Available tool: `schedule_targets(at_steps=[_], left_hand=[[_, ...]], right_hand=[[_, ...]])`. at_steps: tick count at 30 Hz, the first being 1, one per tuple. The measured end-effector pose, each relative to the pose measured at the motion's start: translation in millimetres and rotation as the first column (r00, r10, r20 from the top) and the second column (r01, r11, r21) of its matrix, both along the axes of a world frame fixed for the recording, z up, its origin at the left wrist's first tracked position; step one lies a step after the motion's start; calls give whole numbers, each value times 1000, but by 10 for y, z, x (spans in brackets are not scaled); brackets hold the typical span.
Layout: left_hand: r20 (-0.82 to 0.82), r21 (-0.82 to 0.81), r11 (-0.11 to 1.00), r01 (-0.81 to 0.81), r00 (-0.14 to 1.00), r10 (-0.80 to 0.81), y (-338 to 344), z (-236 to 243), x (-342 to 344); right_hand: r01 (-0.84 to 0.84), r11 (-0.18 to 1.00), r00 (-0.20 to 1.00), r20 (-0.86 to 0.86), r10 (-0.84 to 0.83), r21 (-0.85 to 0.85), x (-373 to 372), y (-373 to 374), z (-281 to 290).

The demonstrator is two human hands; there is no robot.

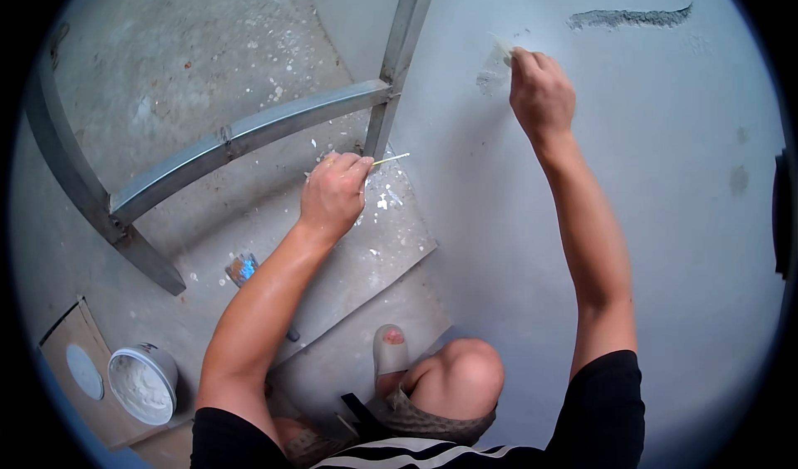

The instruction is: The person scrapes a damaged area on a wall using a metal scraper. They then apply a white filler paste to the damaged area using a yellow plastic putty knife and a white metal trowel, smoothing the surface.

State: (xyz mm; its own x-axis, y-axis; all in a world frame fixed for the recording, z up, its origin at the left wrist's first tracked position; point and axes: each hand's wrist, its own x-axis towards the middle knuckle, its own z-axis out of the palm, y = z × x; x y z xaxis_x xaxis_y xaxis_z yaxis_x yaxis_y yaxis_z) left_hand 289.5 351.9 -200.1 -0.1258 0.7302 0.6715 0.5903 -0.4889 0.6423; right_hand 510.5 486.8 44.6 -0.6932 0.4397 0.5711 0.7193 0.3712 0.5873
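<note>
My right hand [540, 91] is raised against the pale grey wall [665, 220] and grips a small putty blade [501, 54], pressed flat on a fresh light patch of filler. My left hand [335, 191] hangs lower, near the metal stair railing [249, 132], closed on a thin flat tool whose pale yellowish edge [391, 160] sticks out to the right. Higher on the wall runs a rough unfilled groove [628, 18].
Concrete steps [366, 261] spattered with white drops lie below me, with my sandalled foot [389, 354] on one. A white bucket of filler [143, 382] stands at lower left beside a cardboard sheet [71, 344]. A small blue-handled tool [242, 268] lies on a step.
</note>
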Motion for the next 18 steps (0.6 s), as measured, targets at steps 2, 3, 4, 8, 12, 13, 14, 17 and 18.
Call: schedule_targets(at_steps=[2,3,4,8,12,13,14,17,18], left_hand=[[6,-6,1000,3,1000,-3,0,29,5],[4,-13,1000,6,1000,-6,-10,44,6],[0,-19,1000,8,1000,-8,-24,56,3],[-3,-31,999,15,1000,-15,-45,78,-12],[6,-19,1000,17,1000,-17,-45,60,-21],[8,-25,1000,18,1000,-18,-47,61,-27],[9,-30,999,19,1000,-19,-48,62,-31],[13,-38,999,19,1000,-18,-45,34,-27],[12,-41,999,19,1000,-19,-45,35,-25]], right_hand=[[1,1000,984,180,-5,23,-13,153,-13],[1,999,963,268,-10,35,-12,193,-32],[-9,999,940,341,-4,39,-33,210,-76],[91,995,890,445,-97,36,-20,264,-332],[134,989,855,498,-144,56,130,220,-573],[116,992,851,510,-127,55,162,189,-616],[98,994,845,523,-111,53,196,163,-658],[140,990,812,571,-123,13,259,57,-761],[144,990,803,583,-121,7,280,30,-795]])
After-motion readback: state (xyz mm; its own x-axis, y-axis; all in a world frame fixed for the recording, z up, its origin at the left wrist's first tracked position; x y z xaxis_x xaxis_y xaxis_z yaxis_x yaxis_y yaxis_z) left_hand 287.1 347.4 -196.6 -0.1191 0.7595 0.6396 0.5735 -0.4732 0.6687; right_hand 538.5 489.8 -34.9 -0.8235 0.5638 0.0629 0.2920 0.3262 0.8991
